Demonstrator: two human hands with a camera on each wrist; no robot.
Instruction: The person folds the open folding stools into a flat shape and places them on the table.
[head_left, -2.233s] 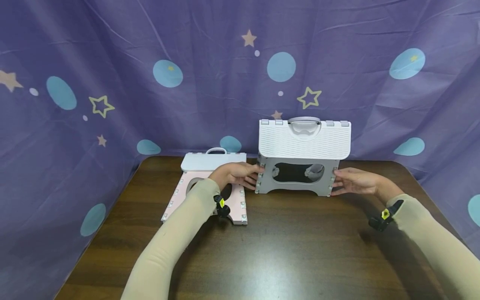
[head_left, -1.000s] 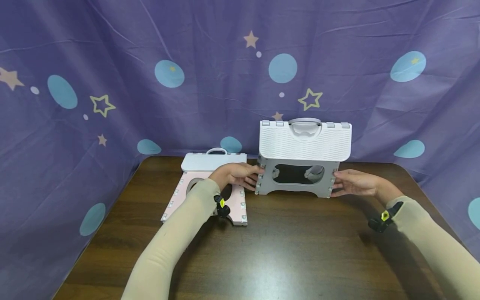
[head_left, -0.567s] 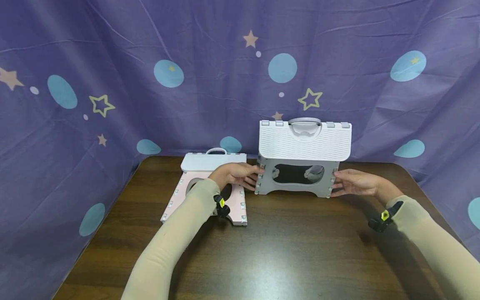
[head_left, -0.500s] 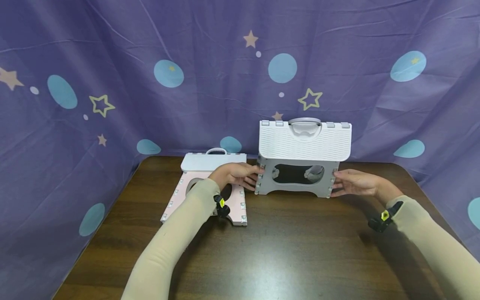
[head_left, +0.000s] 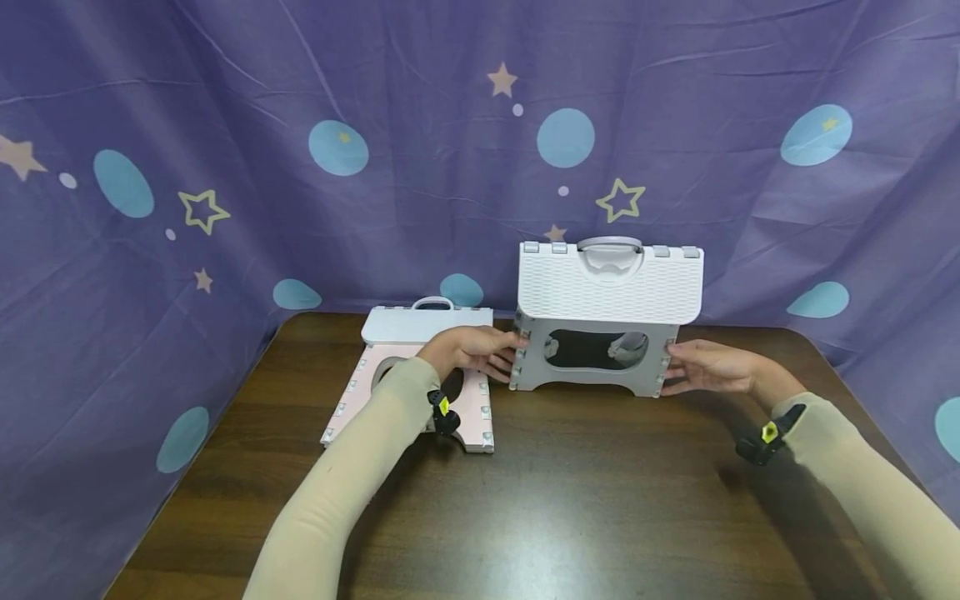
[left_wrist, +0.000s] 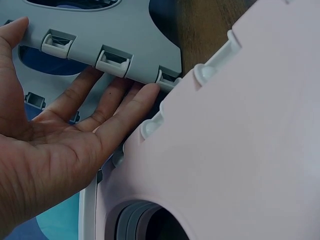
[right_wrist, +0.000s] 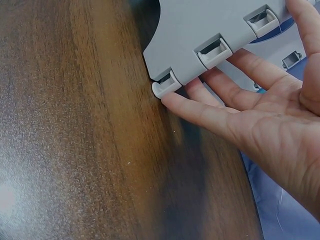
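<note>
A white and grey folding step stool [head_left: 611, 292] stands upright at the back of the table, its woven-textured seat tilted toward me and its carry handle on top. My left hand [head_left: 476, 348] holds its left edge, thumb on the front and fingers behind the hinged side, as the left wrist view shows. On the opposite edge my right hand [head_left: 712, 365] holds it the same way; its fingertips lie along the white hinge clips [right_wrist: 167, 84] in the right wrist view. A pink and white folding stool [head_left: 477, 417] lies under my left forearm, which hides part of it.
The brown wooden table [head_left: 600, 483] reaches back to a purple curtain [head_left: 450, 108] printed with stars and blue spots. Right behind the grey stool hangs this curtain. The pink stool's edge is close below my left fingers.
</note>
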